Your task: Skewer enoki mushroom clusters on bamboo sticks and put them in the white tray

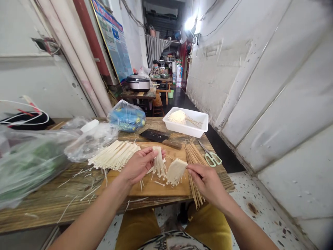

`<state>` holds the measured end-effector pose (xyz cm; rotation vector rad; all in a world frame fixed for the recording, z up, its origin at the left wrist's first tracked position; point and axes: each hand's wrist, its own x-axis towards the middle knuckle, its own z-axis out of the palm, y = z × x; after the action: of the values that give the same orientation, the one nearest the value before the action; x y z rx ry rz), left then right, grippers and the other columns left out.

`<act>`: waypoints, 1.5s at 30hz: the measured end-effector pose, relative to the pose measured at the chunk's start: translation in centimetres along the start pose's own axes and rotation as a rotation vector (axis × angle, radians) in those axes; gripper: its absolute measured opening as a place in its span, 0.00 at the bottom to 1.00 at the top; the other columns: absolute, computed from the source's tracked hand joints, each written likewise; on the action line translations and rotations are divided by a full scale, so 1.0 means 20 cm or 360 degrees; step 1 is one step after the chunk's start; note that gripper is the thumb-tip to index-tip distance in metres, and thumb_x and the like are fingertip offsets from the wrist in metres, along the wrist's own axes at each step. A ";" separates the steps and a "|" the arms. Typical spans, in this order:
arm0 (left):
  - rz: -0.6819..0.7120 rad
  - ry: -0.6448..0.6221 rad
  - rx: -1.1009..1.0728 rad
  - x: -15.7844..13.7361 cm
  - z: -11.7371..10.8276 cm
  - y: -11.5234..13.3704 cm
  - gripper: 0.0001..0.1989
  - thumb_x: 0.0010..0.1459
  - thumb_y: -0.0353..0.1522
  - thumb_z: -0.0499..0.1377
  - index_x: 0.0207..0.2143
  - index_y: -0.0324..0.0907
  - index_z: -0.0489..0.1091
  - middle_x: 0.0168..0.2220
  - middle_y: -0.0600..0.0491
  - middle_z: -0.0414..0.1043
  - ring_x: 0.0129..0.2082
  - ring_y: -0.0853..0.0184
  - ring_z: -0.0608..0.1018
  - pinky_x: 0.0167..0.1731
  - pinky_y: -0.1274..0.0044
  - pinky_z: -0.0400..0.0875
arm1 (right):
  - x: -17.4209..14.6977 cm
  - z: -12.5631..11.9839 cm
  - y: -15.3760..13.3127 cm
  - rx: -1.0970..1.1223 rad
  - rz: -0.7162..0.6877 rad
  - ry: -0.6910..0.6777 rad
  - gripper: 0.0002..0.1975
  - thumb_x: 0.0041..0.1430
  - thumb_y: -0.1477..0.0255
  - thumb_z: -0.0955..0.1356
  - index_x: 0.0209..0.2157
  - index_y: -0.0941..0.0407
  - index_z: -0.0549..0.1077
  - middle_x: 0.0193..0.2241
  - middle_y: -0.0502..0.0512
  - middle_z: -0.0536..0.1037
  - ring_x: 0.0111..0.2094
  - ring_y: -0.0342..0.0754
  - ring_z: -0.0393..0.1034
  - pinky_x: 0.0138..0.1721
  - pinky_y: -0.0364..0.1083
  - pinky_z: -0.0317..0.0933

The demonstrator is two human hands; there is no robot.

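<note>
Here a loose pinch, or a too hard push, could spoil the work.

The left hand (142, 163) pinches a small drooping bunch of long white mushrooms (159, 165) between thumb and fingers; the right hand (208, 178) pinches one corner of a flat fan of white mushrooms (177, 172). Both are over the yellowish wooden cutting board (145, 189). A thin pale wooden stick (170, 157) points from the fan towards the left hand; I think that a strong push could split the soft stems or prick a finger, and a weak grip could scatter them. The brown wooden table (52, 208) carries also a black-bladed cleaver (154, 134) with wooden handle. Behind, the narrow room has a stained white wall (218, 69), a bright lamp (190, 23) and a person (156, 69) far back.
</note>
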<state>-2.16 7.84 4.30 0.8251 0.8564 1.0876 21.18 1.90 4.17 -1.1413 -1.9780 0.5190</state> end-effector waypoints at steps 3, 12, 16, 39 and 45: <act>-0.0011 -0.0030 0.0021 0.00 0.00 -0.02 0.09 0.50 0.30 0.65 0.35 0.35 0.75 0.34 0.45 0.79 0.30 0.67 0.79 0.31 0.80 0.75 | -0.01 0.00 0.02 0.0001 0.0024 -0.0001 0.12 0.62 0.73 0.61 0.39 0.56 0.76 0.34 0.55 0.80 0.34 0.47 0.74 0.35 0.44 0.65; -0.0225 0.0314 -0.0572 0.22 -0.03 -0.09 0.08 0.61 0.24 0.52 0.31 0.33 0.71 0.29 0.45 0.78 0.29 0.66 0.80 0.32 0.74 0.78 | -0.01 0.04 0.06 0.0067 0.0170 0.0002 0.14 0.63 0.71 0.61 0.41 0.56 0.76 0.37 0.57 0.80 0.37 0.49 0.74 0.39 0.46 0.65; -0.0213 0.0375 -0.0659 0.29 -0.03 -0.15 0.11 0.63 0.24 0.49 0.31 0.34 0.70 0.26 0.48 0.77 0.27 0.71 0.80 0.33 0.79 0.77 | -0.02 0.04 0.08 0.0074 0.0250 0.0023 0.14 0.63 0.70 0.61 0.41 0.57 0.77 0.37 0.57 0.80 0.37 0.49 0.74 0.40 0.46 0.66; -0.0294 -0.0554 -0.0169 0.09 0.06 -0.11 0.10 0.55 0.28 0.62 0.40 0.34 0.73 0.40 0.43 0.78 0.40 0.63 0.79 0.45 0.73 0.73 | -0.02 -0.12 0.03 -0.0014 0.0249 -0.0197 0.12 0.62 0.75 0.61 0.40 0.54 0.76 0.35 0.52 0.80 0.34 0.47 0.73 0.36 0.43 0.61; -0.0297 -0.0677 -0.0137 0.09 0.03 -0.11 0.11 0.55 0.29 0.62 0.41 0.34 0.74 0.40 0.43 0.78 0.40 0.64 0.79 0.45 0.73 0.73 | -0.02 -0.13 0.01 -0.0037 0.0227 -0.0263 0.13 0.63 0.74 0.60 0.36 0.55 0.76 0.31 0.51 0.79 0.31 0.45 0.71 0.33 0.41 0.58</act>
<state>-0.34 8.91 2.42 0.8465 0.5124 0.7420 23.45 1.61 5.44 -1.2970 -2.0564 0.6857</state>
